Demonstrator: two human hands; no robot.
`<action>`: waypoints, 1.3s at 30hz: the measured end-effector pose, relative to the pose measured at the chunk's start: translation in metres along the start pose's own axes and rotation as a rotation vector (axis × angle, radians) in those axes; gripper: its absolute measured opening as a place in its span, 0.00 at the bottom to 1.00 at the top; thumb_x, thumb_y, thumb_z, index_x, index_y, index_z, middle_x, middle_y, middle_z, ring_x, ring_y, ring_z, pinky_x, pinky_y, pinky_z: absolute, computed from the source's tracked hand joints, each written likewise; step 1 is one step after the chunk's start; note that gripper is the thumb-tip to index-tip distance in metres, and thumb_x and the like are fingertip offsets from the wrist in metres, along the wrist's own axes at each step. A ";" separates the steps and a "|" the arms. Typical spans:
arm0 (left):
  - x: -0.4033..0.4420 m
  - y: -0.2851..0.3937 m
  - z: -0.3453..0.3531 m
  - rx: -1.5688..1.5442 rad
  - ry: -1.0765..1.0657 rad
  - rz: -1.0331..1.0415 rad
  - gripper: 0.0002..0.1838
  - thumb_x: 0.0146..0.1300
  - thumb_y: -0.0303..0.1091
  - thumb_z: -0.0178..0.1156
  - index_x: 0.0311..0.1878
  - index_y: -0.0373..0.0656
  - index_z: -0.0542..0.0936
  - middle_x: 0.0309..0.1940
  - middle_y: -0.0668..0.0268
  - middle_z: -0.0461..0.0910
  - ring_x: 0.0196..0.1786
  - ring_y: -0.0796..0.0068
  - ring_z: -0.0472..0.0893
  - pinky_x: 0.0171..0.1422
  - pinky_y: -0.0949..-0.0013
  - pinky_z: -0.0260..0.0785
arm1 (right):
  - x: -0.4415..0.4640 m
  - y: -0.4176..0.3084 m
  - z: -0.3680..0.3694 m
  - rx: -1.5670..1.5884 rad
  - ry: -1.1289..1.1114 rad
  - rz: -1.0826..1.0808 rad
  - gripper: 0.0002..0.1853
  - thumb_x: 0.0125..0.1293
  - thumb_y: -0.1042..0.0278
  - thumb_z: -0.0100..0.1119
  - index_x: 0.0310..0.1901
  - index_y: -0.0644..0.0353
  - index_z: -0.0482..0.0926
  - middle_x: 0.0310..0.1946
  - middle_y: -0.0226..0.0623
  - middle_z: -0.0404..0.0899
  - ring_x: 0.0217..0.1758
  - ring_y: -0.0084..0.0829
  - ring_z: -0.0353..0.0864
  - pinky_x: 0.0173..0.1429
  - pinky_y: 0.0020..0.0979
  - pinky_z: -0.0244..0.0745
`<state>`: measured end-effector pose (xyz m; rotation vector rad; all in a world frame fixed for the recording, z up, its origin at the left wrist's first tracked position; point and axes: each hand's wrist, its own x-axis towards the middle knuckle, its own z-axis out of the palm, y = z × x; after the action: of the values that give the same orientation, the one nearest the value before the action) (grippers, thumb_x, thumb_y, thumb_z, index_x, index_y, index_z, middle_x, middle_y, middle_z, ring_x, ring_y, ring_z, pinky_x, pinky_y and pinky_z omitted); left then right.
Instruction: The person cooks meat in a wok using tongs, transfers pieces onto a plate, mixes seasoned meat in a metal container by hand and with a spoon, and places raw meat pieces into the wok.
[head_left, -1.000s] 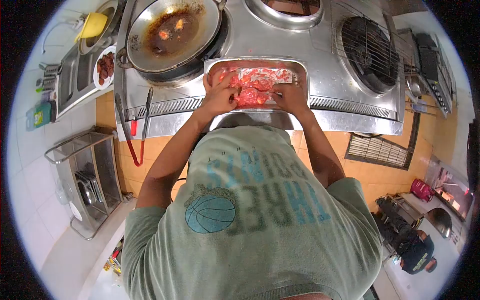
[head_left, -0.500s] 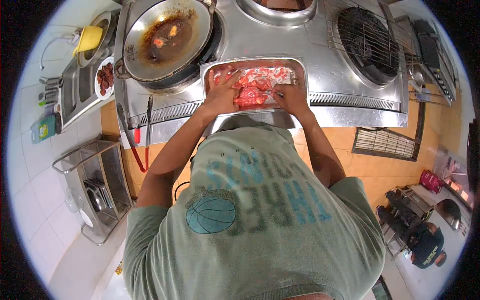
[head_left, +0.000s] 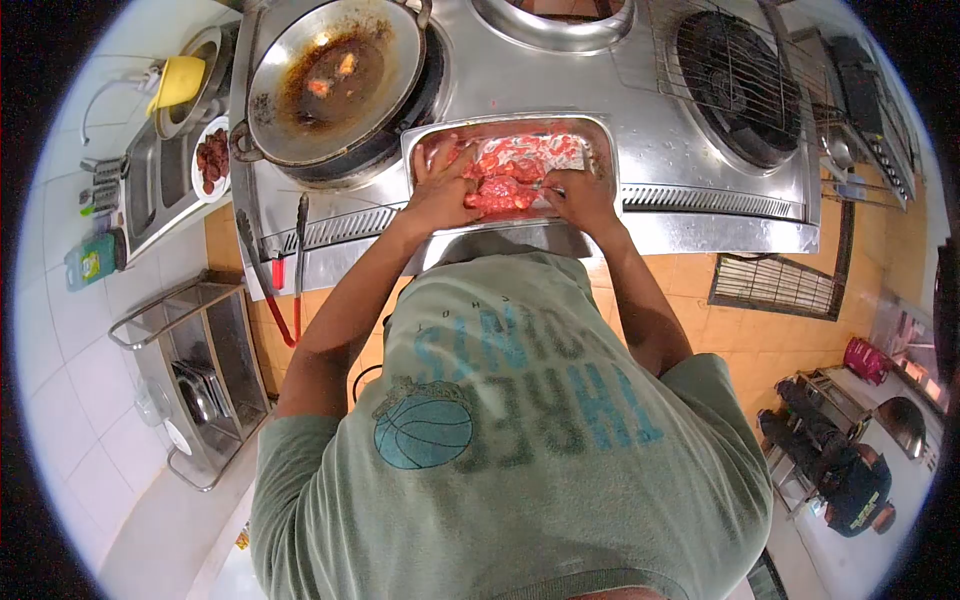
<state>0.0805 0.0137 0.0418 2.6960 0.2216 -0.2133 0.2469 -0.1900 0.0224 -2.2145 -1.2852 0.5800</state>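
Lying between grips (head_left: 440, 200) (head_left: 584, 203): red meat (head_left: 503, 193)

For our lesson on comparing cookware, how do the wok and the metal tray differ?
The wok is round; the metal tray is rectangular. The wok holds brown liquid with orange-red pieces; the metal tray holds red food. The left hand and right hand are in the metal tray; neither touches the wok. Both vessels rest on the steel stove.

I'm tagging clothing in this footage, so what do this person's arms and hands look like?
Short, loose, grey-green sleeves with no visible print; below them the arms are bare. The left hand and right hand wear no gloves, and no wristwatch shows.
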 end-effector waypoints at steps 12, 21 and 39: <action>0.001 -0.002 0.001 0.017 -0.080 -0.022 0.14 0.41 0.37 0.67 0.35 0.46 0.87 0.75 0.61 0.51 0.77 0.45 0.41 0.69 0.27 0.25 | -0.001 -0.008 -0.001 0.002 -0.062 0.050 0.10 0.62 0.60 0.58 0.40 0.53 0.81 0.35 0.41 0.83 0.42 0.45 0.82 0.45 0.47 0.76; 0.002 -0.011 0.001 0.026 -0.116 -0.004 0.17 0.39 0.40 0.69 0.37 0.51 0.87 0.76 0.65 0.49 0.76 0.45 0.40 0.70 0.29 0.25 | -0.001 -0.003 0.005 0.016 -0.051 0.035 0.10 0.61 0.59 0.59 0.39 0.54 0.82 0.34 0.42 0.83 0.40 0.45 0.82 0.45 0.44 0.76; 0.002 -0.020 -0.002 0.104 -0.067 0.057 0.20 0.39 0.41 0.72 0.41 0.49 0.87 0.75 0.65 0.52 0.77 0.49 0.41 0.70 0.27 0.27 | 0.001 -0.004 0.006 0.051 -0.033 -0.010 0.11 0.61 0.60 0.60 0.38 0.58 0.82 0.34 0.43 0.83 0.39 0.45 0.82 0.46 0.42 0.75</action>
<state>0.0795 0.0326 0.0357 2.7885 0.1162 -0.3047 0.2412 -0.1858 0.0202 -2.1640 -1.2828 0.6408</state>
